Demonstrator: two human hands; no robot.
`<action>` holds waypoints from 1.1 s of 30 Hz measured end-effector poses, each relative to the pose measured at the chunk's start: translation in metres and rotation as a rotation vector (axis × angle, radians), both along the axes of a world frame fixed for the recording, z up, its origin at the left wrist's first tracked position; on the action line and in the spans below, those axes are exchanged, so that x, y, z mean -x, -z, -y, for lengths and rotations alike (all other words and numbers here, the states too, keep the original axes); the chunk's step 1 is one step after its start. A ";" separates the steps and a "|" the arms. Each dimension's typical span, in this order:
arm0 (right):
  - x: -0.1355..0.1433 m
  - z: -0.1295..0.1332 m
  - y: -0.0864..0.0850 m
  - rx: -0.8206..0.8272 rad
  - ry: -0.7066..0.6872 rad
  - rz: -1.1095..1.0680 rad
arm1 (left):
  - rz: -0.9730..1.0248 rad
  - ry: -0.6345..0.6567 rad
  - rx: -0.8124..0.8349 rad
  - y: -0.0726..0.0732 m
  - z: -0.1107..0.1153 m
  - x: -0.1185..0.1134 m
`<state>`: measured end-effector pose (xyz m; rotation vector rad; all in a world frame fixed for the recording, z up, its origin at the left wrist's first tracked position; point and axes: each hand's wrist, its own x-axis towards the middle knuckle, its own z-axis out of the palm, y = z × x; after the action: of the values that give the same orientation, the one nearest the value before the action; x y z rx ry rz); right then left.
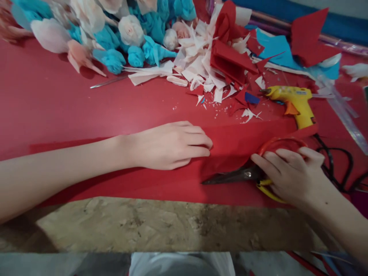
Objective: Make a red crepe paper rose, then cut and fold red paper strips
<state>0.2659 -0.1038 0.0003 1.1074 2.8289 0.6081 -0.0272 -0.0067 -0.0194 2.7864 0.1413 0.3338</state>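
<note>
Partway along, judging by layout. Done, apparently: pile of paper flowers [135, 56], turquoise, white and peach, well beyond left hand [175, 147]. Also pale scraps [198, 69] heaped beyond the gap between hands, with folded red pieces [230, 57] among them, more toward right-hand side. Left to do, by the look of it: long red sheet [230, 140], lying under left hand and stretching across to right hand [293, 172]. Seemingly large and mostly whole; can't tell cut edges from uncut, red against red table cover [57, 99].

Left: palm down on sheet, fingers together and slightly curled, not clenched, nothing visibly gripped. Probably steadying sheet.

Right: fingers wrapped round handles of scissors [247, 174], firm grasp. Blades pointing across toward left hand, tips short of its fingers and on their near side, apart from them. Blades close together or nearly so; can't tell about any paper between them.

Around: yellow glue gun [287, 94] just beyond right hand, lying down, not held. Black cord [349, 161] beside right hand, on outer side. Thin metal rod [106, 82] beyond left wrist, near flowers. Mottled brown strip [120, 222] on near side of both hands, not touched by fingers.
</note>
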 end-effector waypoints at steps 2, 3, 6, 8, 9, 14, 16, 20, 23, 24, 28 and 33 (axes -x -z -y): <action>0.006 -0.004 -0.001 -0.005 -0.014 0.002 | 0.002 -0.001 -0.003 0.000 0.000 0.000; 0.008 -0.005 -0.001 0.001 -0.018 0.014 | 0.006 0.002 -0.005 0.000 0.000 -0.001; 0.013 -0.009 -0.003 -0.014 -0.036 0.024 | 0.034 0.018 -0.012 0.001 0.000 -0.001; 0.015 -0.012 -0.004 -0.020 -0.056 0.023 | 0.039 0.021 -0.015 0.000 0.000 -0.001; 0.015 -0.013 -0.005 -0.029 -0.066 0.020 | 0.040 0.018 -0.017 0.000 0.000 -0.001; 0.012 -0.013 -0.005 -0.031 -0.083 0.035 | 0.027 0.009 -0.045 0.000 0.000 -0.001; 0.009 -0.011 -0.004 0.000 -0.073 0.027 | 0.014 0.004 -0.062 0.000 0.000 -0.001; -0.001 -0.006 0.000 0.048 -0.077 0.007 | 0.023 0.003 -0.087 0.000 0.000 -0.001; -0.009 0.000 0.001 0.081 -0.088 0.020 | 0.018 0.003 -0.093 0.001 0.000 -0.001; -0.010 0.001 0.001 0.083 -0.094 0.014 | 0.012 0.001 -0.092 0.001 0.000 -0.001; -0.004 0.002 0.000 0.070 -0.046 -0.050 | -0.001 -0.006 -0.045 0.002 0.000 -0.001; 0.007 0.002 0.002 0.078 0.029 -0.034 | 0.031 -0.004 0.011 0.003 -0.002 -0.001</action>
<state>0.2589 -0.1055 -0.0014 1.1538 2.8328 0.4765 -0.0266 -0.0049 -0.0229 2.7688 0.1406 0.3752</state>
